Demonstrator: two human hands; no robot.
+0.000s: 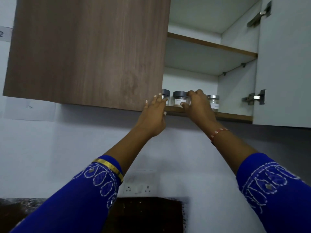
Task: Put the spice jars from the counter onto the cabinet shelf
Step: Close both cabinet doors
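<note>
Three spice jars stand on the bottom cabinet shelf [232, 116]: a grey-lidded jar [179, 99] in the middle, a half-hidden jar [165, 97] behind the closed door [87, 51], a silver-lidded jar [213, 102] apart to the right. The right hand [197, 105] pinches the middle jar; the left hand [155, 113] hovers, fingers spread. Judged risk: a withdrawing knuckle could nudge the neighbouring jar off the edge.

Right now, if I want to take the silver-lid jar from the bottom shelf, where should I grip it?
Probably by the silver-lid jar's glass body below the lid, coming from the open front. It stands upright near the shelf edge, with its right side free.
</note>
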